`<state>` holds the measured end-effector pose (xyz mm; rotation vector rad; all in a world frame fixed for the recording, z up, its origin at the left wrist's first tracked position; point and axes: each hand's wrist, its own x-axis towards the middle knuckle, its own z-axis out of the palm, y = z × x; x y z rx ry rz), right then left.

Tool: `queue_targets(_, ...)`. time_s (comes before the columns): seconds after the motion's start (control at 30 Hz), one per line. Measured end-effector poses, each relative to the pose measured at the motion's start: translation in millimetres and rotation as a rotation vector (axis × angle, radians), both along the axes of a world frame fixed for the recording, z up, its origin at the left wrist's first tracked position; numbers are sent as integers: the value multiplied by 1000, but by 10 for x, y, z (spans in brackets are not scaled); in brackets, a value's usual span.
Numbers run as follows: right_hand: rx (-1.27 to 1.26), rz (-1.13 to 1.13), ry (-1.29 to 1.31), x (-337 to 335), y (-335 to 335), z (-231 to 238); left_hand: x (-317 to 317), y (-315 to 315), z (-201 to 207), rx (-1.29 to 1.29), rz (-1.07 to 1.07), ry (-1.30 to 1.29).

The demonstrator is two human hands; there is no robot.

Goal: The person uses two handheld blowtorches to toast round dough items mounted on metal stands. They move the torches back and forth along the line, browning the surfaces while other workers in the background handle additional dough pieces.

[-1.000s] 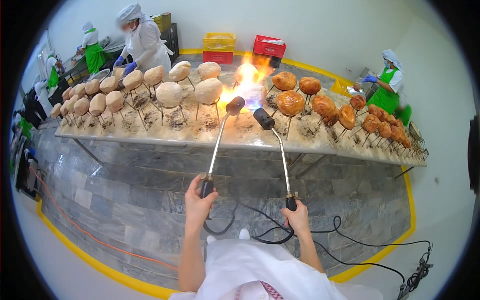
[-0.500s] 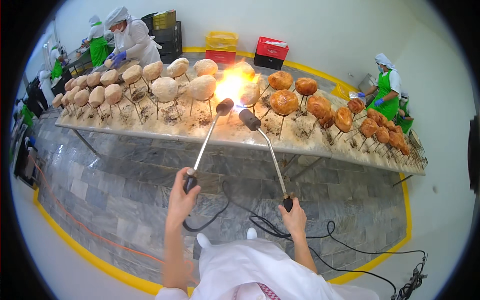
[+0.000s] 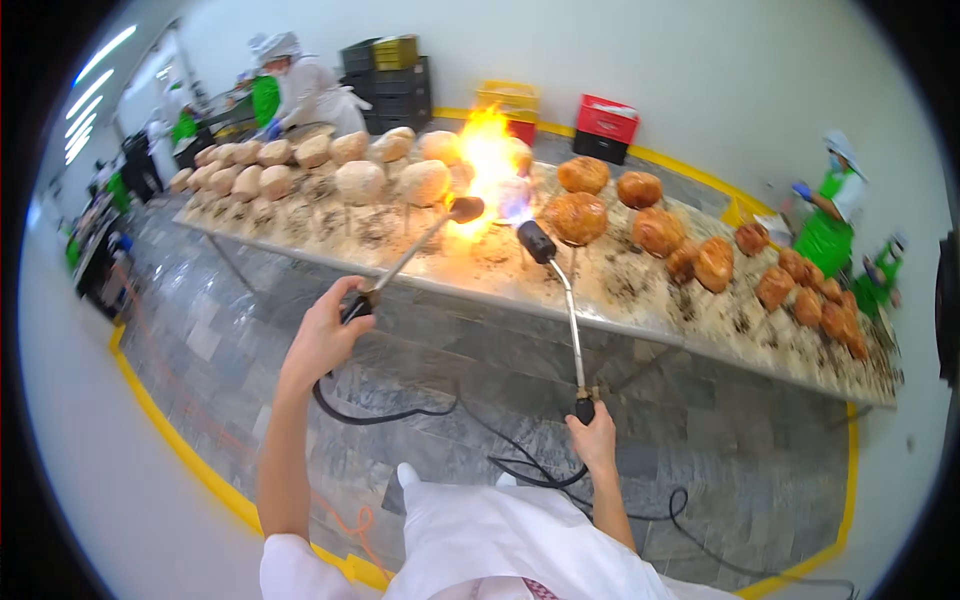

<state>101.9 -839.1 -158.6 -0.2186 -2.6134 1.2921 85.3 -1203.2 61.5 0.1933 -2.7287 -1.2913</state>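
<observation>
My left hand (image 3: 325,330) is closed around the black handle of a gas torch (image 3: 412,252), its metal tube slanting up and right. In my right hand (image 3: 595,440) I grip a second gas torch (image 3: 574,315), which stands more upright and leans left. The two dark nozzles point inward at a bright flame (image 3: 488,165), which mostly hides the rounded lump between them. Left of the fire are rows of pale, dusty-looking rounded lumps (image 3: 360,184). To its right are glossy orange-brown lumps (image 3: 577,218). Thin metal supports hold the lumps above the table.
The long table (image 3: 640,328) has a scorched, pale top. Black hoses (image 3: 530,470) and an orange cord (image 3: 365,520) trail over the tiled floor. Crates (image 3: 607,122) stand by the wall. A co-worker in white (image 3: 315,95) bends at the far left; others in green aprons (image 3: 828,215) stand right.
The view has shifted, putting the table further right in the picture. My left hand has moved left and up, tilting its torch more. The flame is taller and wider.
</observation>
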Motion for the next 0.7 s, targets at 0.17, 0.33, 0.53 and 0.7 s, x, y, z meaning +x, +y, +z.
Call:
queue_targets(0.17,-262,88,-268,-30,128,173,34,24,-133,-130,-41,130)
queue_targets(0.33,-345,92,-127,-158,142,380,5,385,155,-183,27,133)
queue_targets(0.53,-49,221,-107,-662,471,-132,-182,403,37,-77,39,147)
queue_targets(0.7,-51,230,-71,-645,370,104,-166,464,157,-4,71,60)
